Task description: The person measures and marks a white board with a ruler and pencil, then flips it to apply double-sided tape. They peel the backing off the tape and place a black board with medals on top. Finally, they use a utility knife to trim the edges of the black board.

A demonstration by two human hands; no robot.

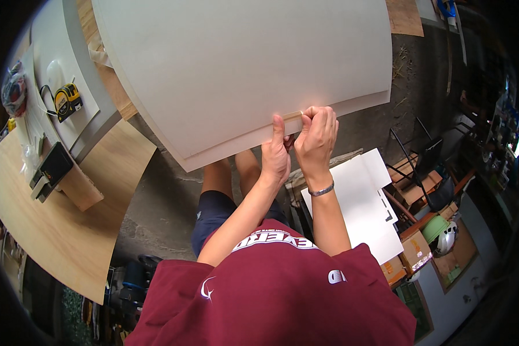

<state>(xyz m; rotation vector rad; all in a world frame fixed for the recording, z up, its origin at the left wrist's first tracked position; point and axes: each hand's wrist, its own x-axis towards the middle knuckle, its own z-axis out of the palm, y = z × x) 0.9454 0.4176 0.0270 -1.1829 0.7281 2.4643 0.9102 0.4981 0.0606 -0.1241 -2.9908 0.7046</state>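
A large white panel lies flat in front of me, with a narrow white band along its near edge. My left hand is closed at that edge, thumb up against the border and fingers curled low, partly hidden. Right beside it, my right hand is pinched closed at the same edge. A thin pale strip runs between the two hands, its right end meeting my right fingertips. Whether it is loose or attached to the panel, I cannot tell.
On the left, a yellow-black tape measure rests on white board near a black flat-faced tool. Curved plywood spreads below. White sheets lie at the right, near cardboard boxes, a folding chair and helmets.
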